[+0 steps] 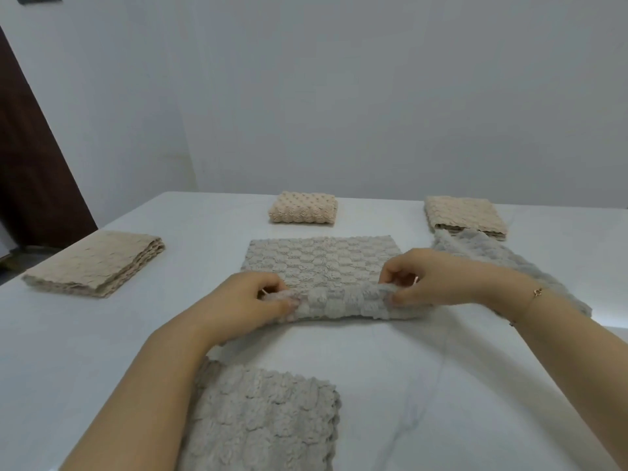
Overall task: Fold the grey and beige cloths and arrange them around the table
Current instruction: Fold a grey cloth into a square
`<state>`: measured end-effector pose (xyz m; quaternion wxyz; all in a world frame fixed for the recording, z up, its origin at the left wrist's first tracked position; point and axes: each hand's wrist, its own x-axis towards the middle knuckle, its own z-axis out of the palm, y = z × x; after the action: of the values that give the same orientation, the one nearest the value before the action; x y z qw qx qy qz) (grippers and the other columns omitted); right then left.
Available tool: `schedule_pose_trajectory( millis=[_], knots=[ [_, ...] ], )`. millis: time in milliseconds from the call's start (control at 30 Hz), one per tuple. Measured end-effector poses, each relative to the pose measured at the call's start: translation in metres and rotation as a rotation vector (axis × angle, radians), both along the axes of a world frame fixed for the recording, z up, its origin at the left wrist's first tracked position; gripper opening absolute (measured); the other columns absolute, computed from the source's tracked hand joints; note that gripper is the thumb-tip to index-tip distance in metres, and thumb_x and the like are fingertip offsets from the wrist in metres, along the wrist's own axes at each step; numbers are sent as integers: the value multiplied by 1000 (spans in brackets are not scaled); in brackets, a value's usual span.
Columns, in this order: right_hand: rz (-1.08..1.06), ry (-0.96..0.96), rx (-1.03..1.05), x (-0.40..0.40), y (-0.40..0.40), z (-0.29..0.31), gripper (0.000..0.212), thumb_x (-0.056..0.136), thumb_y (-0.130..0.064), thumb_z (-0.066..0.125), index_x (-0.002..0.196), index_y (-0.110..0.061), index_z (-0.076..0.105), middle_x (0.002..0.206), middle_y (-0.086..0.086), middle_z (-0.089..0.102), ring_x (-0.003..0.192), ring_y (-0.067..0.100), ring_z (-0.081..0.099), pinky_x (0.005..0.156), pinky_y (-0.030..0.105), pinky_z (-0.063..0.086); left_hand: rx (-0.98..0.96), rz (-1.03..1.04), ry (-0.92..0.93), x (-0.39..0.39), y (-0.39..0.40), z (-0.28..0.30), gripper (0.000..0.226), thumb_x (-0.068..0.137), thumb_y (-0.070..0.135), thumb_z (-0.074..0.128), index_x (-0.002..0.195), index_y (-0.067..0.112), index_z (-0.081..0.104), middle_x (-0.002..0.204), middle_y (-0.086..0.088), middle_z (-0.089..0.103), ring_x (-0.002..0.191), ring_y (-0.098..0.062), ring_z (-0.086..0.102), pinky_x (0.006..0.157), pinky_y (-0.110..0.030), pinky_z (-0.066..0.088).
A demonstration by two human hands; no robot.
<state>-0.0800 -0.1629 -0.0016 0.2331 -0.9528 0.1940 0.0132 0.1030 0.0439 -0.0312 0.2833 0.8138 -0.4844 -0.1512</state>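
Clearly mid-fold: I saw left hand point(261, 297) and right hand point(424, 280) each pinching near edge of grey cloth point(323, 263) at table point(441, 368) centre, lifted. Beige cloths already folded at 9, 12, 2 o'clock. Next, I judged: carry edge toward 12 o'clock, align corners.

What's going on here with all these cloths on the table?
A person is folding a grey cloth in the middle of the white table. The left hand and right hand each pinch its near edge, lifted and turned over towards the far side. Three folded beige cloths lie around the far part of the table. Another grey cloth lies near the person, and one more sits under the right arm.
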Motion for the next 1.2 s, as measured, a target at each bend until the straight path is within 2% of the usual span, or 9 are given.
schedule_pose_trajectory(
  millis=[133, 300, 400, 467, 600, 700, 833, 1033, 1200],
  knots=[
    [-87, -194, -123, 3, -7, -4, 14, 86, -36, 65, 96, -26, 65, 75, -13, 57, 64, 3, 49, 59, 18, 37, -94, 178, -43, 11, 1, -6, 19, 87, 45, 60, 89, 27, 66, 69, 10, 67, 51, 5, 51, 52, -18, 38],
    [-78, -310, -546, 9, -7, -22, 27, 88, -30, 62, 114, -25, 57, 109, -7, 56, 101, 14, 51, 77, 27, 40, -160, 263, -173, 17, 4, -11, 29, 86, 52, 57, 107, 32, 59, 101, 18, 59, 88, 1, 56, 73, -28, 46],
    [-10, -378, -480, 8, -8, -19, 19, 89, -31, 60, 107, -24, 61, 105, -7, 56, 102, 15, 52, 81, 30, 42, -198, 209, -56, 16, 6, -8, 31, 79, 51, 66, 104, 33, 61, 101, 20, 59, 93, -2, 56, 80, -28, 47],
    [11, -311, -386, 7, -7, -17, 30, 88, -43, 59, 113, -28, 60, 111, -11, 55, 107, 9, 48, 87, 31, 42, -137, 189, -28, 19, 7, -9, 30, 76, 46, 71, 101, 33, 62, 99, 20, 59, 91, 0, 55, 80, -25, 46],
    [31, -99, -312, 3, -7, -15, 45, 82, -47, 65, 124, -31, 56, 121, -14, 55, 111, 7, 49, 94, 28, 41, -103, 214, -75, 25, 9, -12, 5, 83, 29, 70, 83, 27, 66, 84, 10, 65, 78, -8, 56, 63, -19, 39],
    [23, -93, -276, 2, -9, -13, 34, 84, -36, 65, 117, -30, 61, 117, -14, 61, 107, 8, 54, 91, 28, 44, -152, 185, -69, 26, 9, -9, 24, 87, 33, 65, 75, 13, 66, 65, 0, 59, 62, -15, 48, 58, -28, 32],
    [23, -197, -245, 0, -13, -7, 11, 89, -28, 59, 97, -32, 67, 92, -12, 68, 86, 12, 60, 77, 29, 48, -258, 186, 80, 24, 10, -5, 38, 88, 37, 62, 64, 10, 52, 46, 10, 34, 47, -8, 30, 51, -26, 22],
    [53, -329, -285, -4, -5, 3, 24, 86, -33, 65, 108, -28, 60, 103, -15, 56, 93, 6, 53, 72, 16, 41, -212, 203, -8, 22, 6, -13, 39, 92, 35, 57, 62, 12, 49, 48, 9, 37, 49, -8, 35, 52, -27, 24],
    [211, -167, -208, 7, 21, -5, 23, 80, -33, 71, 101, -30, 64, 91, -12, 54, 78, 0, 48, 73, 23, 43, -200, 215, -67, 21, 4, -13, 39, 93, 34, 55, 62, 12, 48, 53, 3, 38, 54, -15, 37, 54, -30, 25]
  ],
)
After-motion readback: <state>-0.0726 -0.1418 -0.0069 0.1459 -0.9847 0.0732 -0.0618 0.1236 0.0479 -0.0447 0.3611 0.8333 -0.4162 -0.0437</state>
